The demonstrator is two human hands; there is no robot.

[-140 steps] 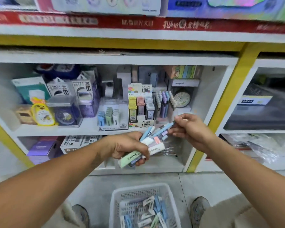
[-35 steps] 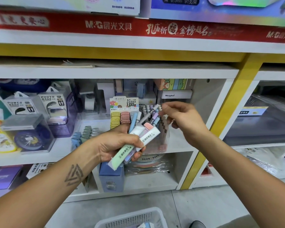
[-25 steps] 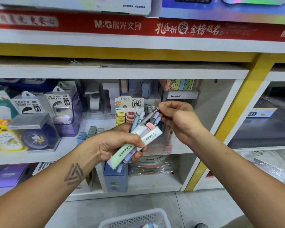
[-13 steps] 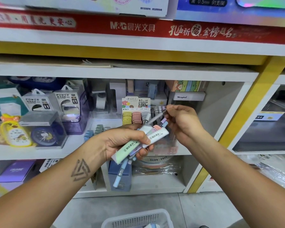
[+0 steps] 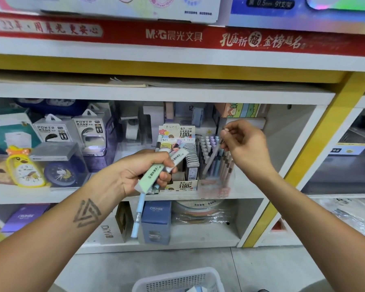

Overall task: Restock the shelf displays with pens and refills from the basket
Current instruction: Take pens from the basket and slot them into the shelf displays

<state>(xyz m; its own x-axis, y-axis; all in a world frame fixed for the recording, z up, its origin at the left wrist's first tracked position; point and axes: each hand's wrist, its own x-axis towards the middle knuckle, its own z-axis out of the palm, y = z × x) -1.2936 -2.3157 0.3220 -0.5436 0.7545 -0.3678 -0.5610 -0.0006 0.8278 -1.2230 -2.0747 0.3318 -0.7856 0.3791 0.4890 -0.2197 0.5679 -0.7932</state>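
Note:
My left hand [image 5: 143, 171] grips a bundle of refill boxes [image 5: 156, 172] and pens in front of the middle shelf; a light blue pen [image 5: 138, 216] hangs down out of the bundle. My right hand [image 5: 244, 147] pinches the top end of a lilac pen [image 5: 211, 159], which slants down into the clear pen holder [image 5: 217, 182] full of pastel pens. Left of the holder stands the lead refill display [image 5: 183, 157]. The white basket [image 5: 177, 280] sits on the floor at the bottom edge.
Power bank boxes [image 5: 51, 131], a blue boxed clock [image 5: 59, 165] and a yellow duck clock [image 5: 24, 167] fill the shelf's left side. Below it stand a blue box [image 5: 156, 222] and wrapped discs [image 5: 198, 211]. A yellow post [image 5: 303, 161] bounds the bay on the right.
My right hand drew a lilac pen out of the bundle and moved it right, over the pen holder. My left hand sank a little, and the blue pen slid further down out of it.

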